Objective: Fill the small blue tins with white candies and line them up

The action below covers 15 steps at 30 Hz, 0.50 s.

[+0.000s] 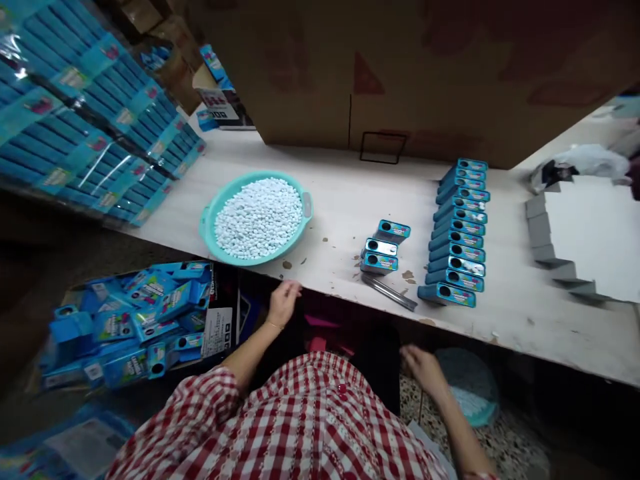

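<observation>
My left hand point(284, 303) hangs just off the table's front edge, its fingers curled together with nothing visible in them. Nearest to it is a turquoise basin point(206, 233) full of small white pellets point(257, 217). Lower down, beside my lap, my right hand point(423, 365) has loosely bent fingers, somewhat apart, and no object shows in it. Three small blue boxes point(381, 263) with dark round holes on top stand on the table between my hands. In front of them lies a curved metal strip point(389, 292). A long row of similar boxes point(453, 277) stands to the right.
A big cardboard carton point(310, 100) stands at the back of the table point(345, 193). Wrapped blue packs point(65, 127) are stacked at left, above a carton heaped with blue boxes point(145, 300). Grey-white stepped card point(595, 233) lies at right. Below sits another tub point(483, 417).
</observation>
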{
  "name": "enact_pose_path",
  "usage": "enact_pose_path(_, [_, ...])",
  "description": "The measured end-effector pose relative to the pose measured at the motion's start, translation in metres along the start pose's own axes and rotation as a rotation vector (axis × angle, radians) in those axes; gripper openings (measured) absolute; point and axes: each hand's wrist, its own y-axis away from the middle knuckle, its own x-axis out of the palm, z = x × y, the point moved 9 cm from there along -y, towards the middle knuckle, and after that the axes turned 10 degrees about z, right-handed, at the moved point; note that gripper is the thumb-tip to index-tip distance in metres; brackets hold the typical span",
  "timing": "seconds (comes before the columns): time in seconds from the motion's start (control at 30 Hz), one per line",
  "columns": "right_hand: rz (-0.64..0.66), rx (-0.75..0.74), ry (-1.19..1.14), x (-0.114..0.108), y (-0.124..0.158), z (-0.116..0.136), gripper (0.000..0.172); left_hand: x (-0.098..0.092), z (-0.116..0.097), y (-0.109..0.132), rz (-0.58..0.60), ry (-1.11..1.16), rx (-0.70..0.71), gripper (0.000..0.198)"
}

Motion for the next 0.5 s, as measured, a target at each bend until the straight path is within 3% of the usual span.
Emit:
enact_pose_path(0.1, [-0.19,-0.275,0.07,-0.052,-0.018,0.07,0.027,-0.066,0.027,0.013,-0.377,0.438,-0.122,0.038])
enact_pose_path(0.2, [-0.467,-0.448,0.209,-0.085,-0.039,0.138,0.026,-0.101,0.038,0.024,-0.616,0.8,-0.09,0.041])
enact_pose_path(0.3, [-0.77,-0.498,0.225,-0.11,-0.053,0.166,0.031,-0.102,0.038,0.035,-0.595,0.908,-0.065,0.038])
enact_pose_path(0.4, [-0.834,-0.553,0.292,-0.122,-0.06,0.171,0.04,-0.089,0.048,0.054,-0.523,0.989,-0.127,0.033])
enact_pose_path(0.5, [-0.845,-0.596,0.235,-0.122,-0.048,0.163,0.033,-0.098,0.061,0.078,-0.61,1.104,-0.171,0.029])
